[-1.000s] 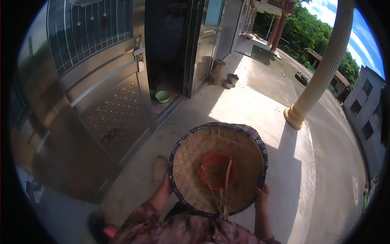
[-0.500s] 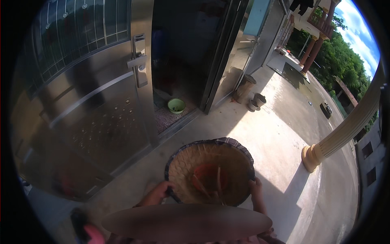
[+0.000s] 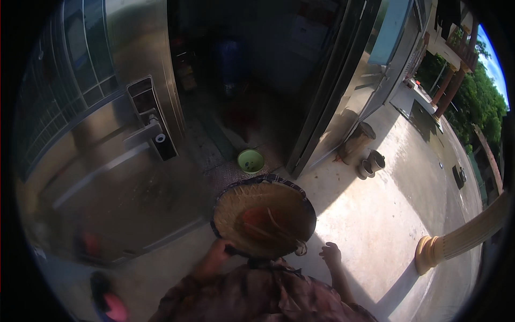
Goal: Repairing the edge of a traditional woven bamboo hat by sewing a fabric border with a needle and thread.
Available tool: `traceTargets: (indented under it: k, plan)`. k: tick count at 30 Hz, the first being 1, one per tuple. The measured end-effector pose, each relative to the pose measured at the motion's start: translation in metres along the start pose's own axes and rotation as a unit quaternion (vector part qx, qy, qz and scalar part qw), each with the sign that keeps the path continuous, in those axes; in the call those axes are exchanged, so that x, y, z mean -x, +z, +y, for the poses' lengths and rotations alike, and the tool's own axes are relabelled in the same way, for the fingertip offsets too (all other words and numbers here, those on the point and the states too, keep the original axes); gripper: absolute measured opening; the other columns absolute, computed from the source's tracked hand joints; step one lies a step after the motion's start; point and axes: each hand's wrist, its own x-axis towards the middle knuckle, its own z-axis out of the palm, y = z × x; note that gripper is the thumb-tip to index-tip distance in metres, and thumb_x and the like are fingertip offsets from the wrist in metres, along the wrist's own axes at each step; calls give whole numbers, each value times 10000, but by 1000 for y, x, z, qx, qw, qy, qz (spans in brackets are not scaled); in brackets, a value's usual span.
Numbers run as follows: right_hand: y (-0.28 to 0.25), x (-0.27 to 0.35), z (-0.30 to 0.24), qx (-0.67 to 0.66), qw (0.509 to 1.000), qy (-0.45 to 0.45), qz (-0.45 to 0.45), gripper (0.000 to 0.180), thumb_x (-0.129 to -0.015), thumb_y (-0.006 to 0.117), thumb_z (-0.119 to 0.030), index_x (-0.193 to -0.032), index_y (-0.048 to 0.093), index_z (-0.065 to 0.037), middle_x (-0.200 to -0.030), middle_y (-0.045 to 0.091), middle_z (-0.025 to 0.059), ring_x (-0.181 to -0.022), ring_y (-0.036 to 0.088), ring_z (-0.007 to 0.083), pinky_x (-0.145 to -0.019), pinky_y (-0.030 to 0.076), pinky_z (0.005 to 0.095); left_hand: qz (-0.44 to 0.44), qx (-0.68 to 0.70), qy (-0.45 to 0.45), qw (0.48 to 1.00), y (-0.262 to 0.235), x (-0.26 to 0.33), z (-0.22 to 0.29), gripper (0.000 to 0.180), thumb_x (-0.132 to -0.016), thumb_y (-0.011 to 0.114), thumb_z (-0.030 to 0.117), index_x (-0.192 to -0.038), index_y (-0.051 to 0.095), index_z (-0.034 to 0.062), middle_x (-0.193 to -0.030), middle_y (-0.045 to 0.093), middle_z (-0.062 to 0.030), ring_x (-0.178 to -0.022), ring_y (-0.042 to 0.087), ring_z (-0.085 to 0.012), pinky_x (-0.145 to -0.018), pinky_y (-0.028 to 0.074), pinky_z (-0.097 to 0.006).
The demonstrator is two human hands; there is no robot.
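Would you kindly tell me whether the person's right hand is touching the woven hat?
No, the right hand is apart from the woven hat, with floor showing between them.

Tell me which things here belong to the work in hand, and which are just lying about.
In hand:
woven hat, its lower-left edge in the left hand
right hand, open, apart from the hat

Lying about, by the look of it:
green bowl
stump-like block
small pots beside the block
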Motion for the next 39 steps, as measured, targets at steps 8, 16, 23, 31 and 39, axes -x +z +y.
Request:
traceTargets:
  k: [8,16,23,31,39]
  plan:
    - [87,-200,-127,273,924,-237,-128,352,-909,641,-38,-1257,589,-18,-1039,750,136,-835,760,238,-729,606,336,274,542,-403,685,-16,-185,-66,285,-787,636,-49,-1065,591,-9,-1004,645,-147,-924,655,-323,-801,562,-465]
    - [208,-321,-159,312,858,-183,-364,493,-863,734,-292,-1301,615,-101,-1158,725,165,-1022,720,348,-892,577,430,314,618,-289,661,-79,-349,-125,305,-810,616,-30,-1111,575,0,-1041,638,-145,-922,634,-319,-748,534,-463]
    - [245,-422,-116,164,857,-172,-458,320,-823,787,-369,-1041,754,-138,-1096,731,124,-1041,698,308,-881,585,417,454,590,-324,584,-151,-481,-169,368,-907,597,97,-1255,548,-12,-1334,552,-213,-1278,509,-411,-1078,429,-619]
    - [304,-577,-82,27,856,-94,-507,199,-844,723,-298,-991,743,-164,-965,747,115,-985,706,304,-816,589,461,317,-77,-104,939,-214,-581,-196,483,-930,590,87,-1392,490,-8,-1351,556,-215,-1202,590,-363,-1092,482,-466]
    - [473,-696,-314,427,817,-179,-343,385,-876,631,-280,-1209,653,-89,-1067,737,148,-989,718,324,-865,573,453,230,-53,36,971,-314,-902,-201,483,-927,597,84,-1390,493,-7,-1355,556,-214,-1204,590,-356,-1081,488,-463]
